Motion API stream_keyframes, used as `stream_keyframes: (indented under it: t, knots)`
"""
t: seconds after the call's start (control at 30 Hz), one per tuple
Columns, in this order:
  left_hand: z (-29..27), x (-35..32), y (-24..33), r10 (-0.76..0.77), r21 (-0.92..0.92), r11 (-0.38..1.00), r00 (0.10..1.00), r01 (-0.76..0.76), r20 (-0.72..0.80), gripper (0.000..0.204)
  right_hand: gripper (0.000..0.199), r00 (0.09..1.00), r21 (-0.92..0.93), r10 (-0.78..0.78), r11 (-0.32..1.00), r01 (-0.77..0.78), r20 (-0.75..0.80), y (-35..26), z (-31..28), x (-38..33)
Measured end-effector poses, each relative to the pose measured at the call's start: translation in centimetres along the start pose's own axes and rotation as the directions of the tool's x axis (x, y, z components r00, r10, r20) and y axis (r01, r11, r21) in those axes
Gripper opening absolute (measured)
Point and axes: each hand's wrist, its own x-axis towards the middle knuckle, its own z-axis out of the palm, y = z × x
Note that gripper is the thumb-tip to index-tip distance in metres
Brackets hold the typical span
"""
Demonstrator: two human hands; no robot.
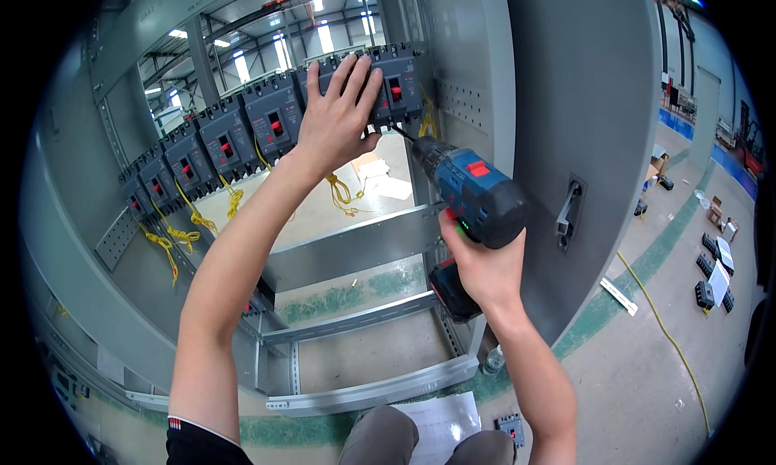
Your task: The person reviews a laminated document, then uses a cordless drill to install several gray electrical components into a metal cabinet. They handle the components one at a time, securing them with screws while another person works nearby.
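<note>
A row of dark grey circuit breakers (218, 141) with red toggles runs across the upper part of a grey metal cabinet. My left hand (338, 117) lies with spread fingers over a breaker near the row's right end, its thumb at the lower edge. My right hand (489, 263) is closed round the grip of a blue and black cordless drill (469, 186). The drill's long thin bit points up and left. Its tip meets the lower edge of the rightmost breaker (398, 89), close to my left thumb; exact contact there is too small to tell.
Yellow wire bundles (343, 194) hang below the breakers. Metal crossbars (356, 243) span the frame lower down. At right stands a grey panel with a latch (571, 210). On the floor lie a paper sheet (440, 420), a loose breaker (511, 427) and a yellow cable (667, 336).
</note>
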Motion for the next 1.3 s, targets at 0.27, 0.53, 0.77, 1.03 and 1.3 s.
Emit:
stream_keyframes:
  t: [0.27, 0.53, 0.77, 1.03, 1.3]
  knots:
    - [0.3, 0.0, 0.0, 0.016, 0.002, 1.0, 0.999, -0.016, -0.034, 0.091, 0.02, 0.996, -0.027, -0.085, 0.996, 0.085, -0.021, 0.2, 0.3, -0.3]
    - [0.5, 0.0, -0.2, 0.02, 0.0, 1.0, 0.999, -0.02, -0.036, 0.091, 0.013, 0.998, -0.028, -0.04, 0.999, 0.038, -0.046, -0.4, 0.8, -0.1]
    - [0.4, -0.1, -0.2, 0.024, 0.005, 1.0, 0.998, -0.024, -0.054, 0.092, 0.015, 0.999, -0.032, 0.034, 0.999, -0.035, -0.022, -0.9, 1.0, -0.2]
    - [0.7, -0.2, -0.1, 0.006, 0.055, 0.998, 1.0, -0.005, -0.013, 0.095, 0.02, 0.999, -0.047, -0.028, 0.999, 0.028, -0.014, -1.8, 0.9, 0.4]
    - [0.7, -0.2, -0.1, -0.003, 0.046, 0.999, 1.0, 0.003, -0.002, 0.096, 0.019, 0.999, -0.133, 0.028, 0.991, -0.026, 0.018, -2.5, 0.9, 0.7]
